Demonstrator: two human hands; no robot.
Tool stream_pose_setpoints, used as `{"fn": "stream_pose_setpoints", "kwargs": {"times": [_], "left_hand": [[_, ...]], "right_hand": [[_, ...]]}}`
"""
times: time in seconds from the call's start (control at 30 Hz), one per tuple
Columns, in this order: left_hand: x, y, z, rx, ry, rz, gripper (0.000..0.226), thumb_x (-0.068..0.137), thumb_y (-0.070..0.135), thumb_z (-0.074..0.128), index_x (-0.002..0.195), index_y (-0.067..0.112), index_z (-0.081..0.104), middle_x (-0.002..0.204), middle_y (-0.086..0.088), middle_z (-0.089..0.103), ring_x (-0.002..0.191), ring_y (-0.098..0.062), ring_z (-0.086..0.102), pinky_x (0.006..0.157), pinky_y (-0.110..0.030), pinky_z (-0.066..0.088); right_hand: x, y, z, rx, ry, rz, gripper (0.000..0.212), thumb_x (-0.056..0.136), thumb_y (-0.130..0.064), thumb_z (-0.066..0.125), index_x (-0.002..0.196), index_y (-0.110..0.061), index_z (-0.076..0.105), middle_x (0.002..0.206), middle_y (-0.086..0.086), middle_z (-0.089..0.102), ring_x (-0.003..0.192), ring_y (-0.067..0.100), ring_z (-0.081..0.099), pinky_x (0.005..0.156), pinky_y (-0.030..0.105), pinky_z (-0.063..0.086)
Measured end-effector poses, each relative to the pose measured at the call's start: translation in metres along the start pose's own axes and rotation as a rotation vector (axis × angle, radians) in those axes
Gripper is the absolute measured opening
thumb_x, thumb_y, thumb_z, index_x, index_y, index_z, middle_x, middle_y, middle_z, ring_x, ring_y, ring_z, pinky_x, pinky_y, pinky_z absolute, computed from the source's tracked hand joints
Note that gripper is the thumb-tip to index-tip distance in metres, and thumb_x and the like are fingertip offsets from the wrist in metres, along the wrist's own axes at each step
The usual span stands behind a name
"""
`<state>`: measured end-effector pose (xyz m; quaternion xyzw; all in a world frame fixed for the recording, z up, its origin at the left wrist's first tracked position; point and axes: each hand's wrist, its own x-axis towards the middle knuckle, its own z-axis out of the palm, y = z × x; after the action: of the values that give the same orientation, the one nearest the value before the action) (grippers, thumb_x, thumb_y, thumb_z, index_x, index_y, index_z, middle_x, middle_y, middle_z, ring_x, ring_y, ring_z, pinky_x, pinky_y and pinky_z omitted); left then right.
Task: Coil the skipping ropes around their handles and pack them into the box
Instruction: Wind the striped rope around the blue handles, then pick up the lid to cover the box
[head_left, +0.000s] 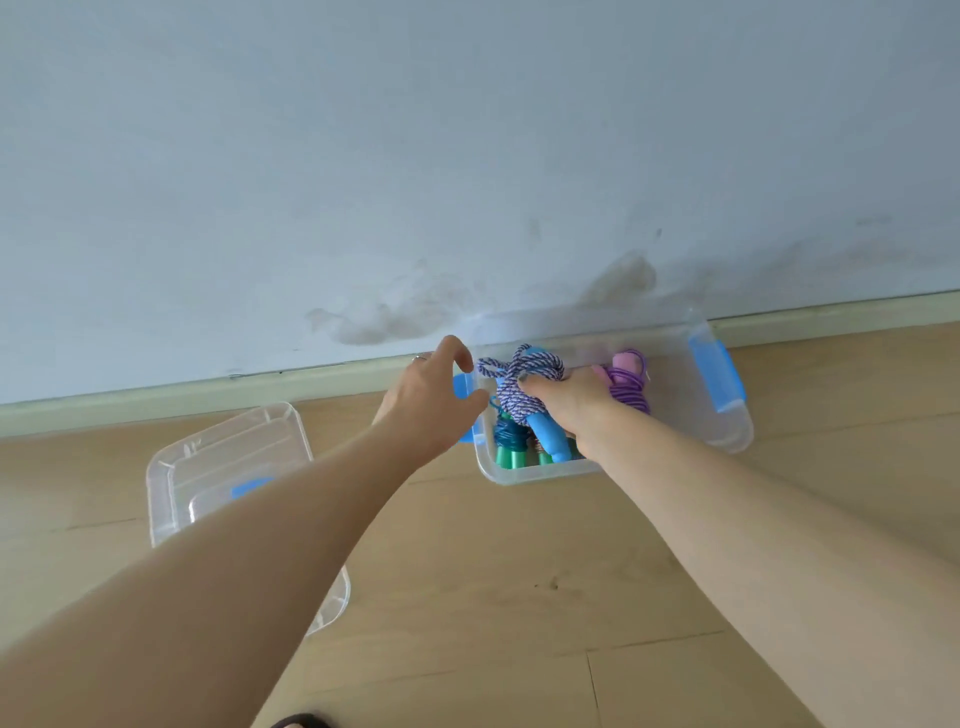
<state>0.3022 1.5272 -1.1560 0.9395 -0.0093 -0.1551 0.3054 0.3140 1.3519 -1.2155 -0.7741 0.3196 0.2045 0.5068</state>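
Skipping rope (519, 387), purple-white cord wound on blue handles, sits right of centre inside the clear box (727, 431), gripped by the right hand (571, 397). Left hand (434, 400) hovers at the box's left edge, fingers loosely curled and apart, holding nothing. Clear lid (208, 467) lies lower left on the wooden floor (519, 571) below a stained wall (467, 156).

Clear glossy plastic box (727, 436), braided rope (511, 389), matt wood-look floor (519, 597)
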Motion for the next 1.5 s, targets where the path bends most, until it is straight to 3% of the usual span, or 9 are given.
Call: {"fn": "stream_pose_setpoints", "kwargs": {"times": [0.1,0.27,0.4,0.53,0.67,0.83,1.07,1.27,1.5], "left_hand": [[0.001,-0.015,0.012,-0.094,0.048,0.008,0.019,0.091,0.043,0.055,0.094,0.026,0.046,0.074,0.004,0.049,0.064,-0.018,0.047,0.055,-0.031,0.036],[-0.015,-0.056,0.006,-0.020,0.111,-0.136,0.022,0.097,0.044,0.039,0.097,0.024,0.048,0.093,0.003,0.055,0.079,-0.022,0.055,0.066,-0.037,0.046],[-0.036,-0.116,-0.017,0.108,0.147,-0.392,0.033,0.095,0.039,0.049,0.119,0.017,0.041,0.115,-0.008,0.050,0.103,-0.030,0.052,0.080,-0.040,0.044],[-0.058,-0.172,-0.034,0.107,0.127,-0.701,0.062,0.086,0.044,0.063,0.129,0.015,0.031,0.131,-0.015,0.040,0.124,-0.034,0.036,0.095,-0.044,0.040],[-0.079,-0.224,-0.053,-0.137,0.212,-1.084,0.086,0.077,0.046,0.075,0.137,0.012,0.023,0.148,-0.024,0.024,0.133,-0.038,0.029,0.107,-0.052,0.033],[-0.112,-0.268,-0.052,-0.284,0.195,-1.258,0.100,0.070,0.047,0.083,0.140,0.008,0.023,0.149,-0.021,0.024,0.129,-0.041,0.039,0.102,-0.055,0.040],[-0.125,-0.275,-0.053,-0.525,0.128,-1.159,0.072,0.061,0.042,0.091,0.110,0.004,0.054,0.102,-0.010,0.060,0.083,-0.027,0.058,0.076,-0.038,0.051],[-0.129,-0.230,-0.104,-0.855,0.096,-0.850,0.027,0.077,0.013,0.081,0.090,0.014,0.058,0.081,-0.007,0.055,0.069,-0.019,0.056,0.065,-0.031,0.054],[-0.122,-0.084,-0.181,0.035,0.046,-0.296,0.023,0.074,0.007,0.058,0.066,0.018,0.040,0.066,-0.002,0.045,0.061,-0.023,0.040,0.055,-0.029,0.033]], "right_hand": [[0.006,0.004,0.016,-0.066,0.005,-0.035,0.088,0.041,-0.069,0.060,0.106,-0.010,0.066,0.101,0.012,0.073,0.090,0.032,0.071,0.081,0.049,0.060],[-0.029,-0.026,0.017,-0.718,0.215,-0.193,0.058,0.090,-0.053,0.054,0.115,0.000,0.058,0.115,0.018,0.060,0.109,0.036,0.057,0.088,0.038,0.046],[-0.070,-0.051,0.041,-0.407,0.513,-0.646,0.019,0.096,-0.016,0.047,0.109,-0.002,0.051,0.112,0.015,0.054,0.101,0.035,0.054,0.080,0.044,0.043],[-0.112,-0.059,0.099,-0.282,0.236,-0.859,0.013,0.094,-0.011,0.048,0.105,-0.007,0.053,0.102,0.008,0.059,0.087,0.027,0.056,0.072,0.038,0.042],[-0.122,-0.030,0.165,-0.461,-0.406,-0.376,0.036,0.096,-0.029,0.047,0.131,-0.020,0.053,0.123,0.000,0.061,0.099,0.020,0.058,0.081,0.029,0.046],[-0.122,0.001,0.216,-0.482,-0.574,-0.124,0.061,0.091,-0.029,0.048,0.150,-0.019,0.034,0.136,0.004,0.055,0.120,0.024,0.054,0.095,0.033,0.043],[-0.129,-0.006,0.217,-0.391,-0.562,-0.012,0.057,0.092,-0.026,0.046,0.148,-0.022,0.039,0.137,0.001,0.051,0.125,0.023,0.049,0.098,0.032,0.039],[-0.147,-0.054,0.178,-0.437,-0.529,-0.113,0.058,0.101,-0.053,0.022,0.142,-0.018,0.042,0.142,0.009,0.047,0.126,0.029,0.050,0.107,0.037,0.036],[-0.177,-0.142,0.038,0.210,-0.398,-0.040,0.075,0.097,-0.066,0.026,0.148,-0.012,0.036,0.116,0.025,0.060,0.102,0.039,0.065,0.091,0.046,0.055]]}}
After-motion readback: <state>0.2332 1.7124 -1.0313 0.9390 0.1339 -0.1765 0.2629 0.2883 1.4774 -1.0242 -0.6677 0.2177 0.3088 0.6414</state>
